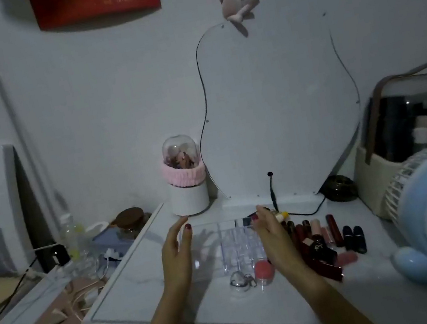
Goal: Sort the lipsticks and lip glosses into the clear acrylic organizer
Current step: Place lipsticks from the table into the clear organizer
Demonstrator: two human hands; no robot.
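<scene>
Head view, dim room, white tabletop (148, 282), perhaps marbled

Two bare forearms coming up from the bottom of the frame, no sleeves. Left hand (176, 249) and right hand (269, 233) both have dark red nail polish.

The clear acrylic organizer (232, 244) sits flat on the white table, in the middle. It is see-through and split into many little square holes. The holes look empty. Just to its right lie the lipsticks and lip glosses (325, 236) in a messy bunch. They are tubes in dark red, pink, black and dark blue. Most lie on their sides; two dark blue ones stand at the right end.
</scene>
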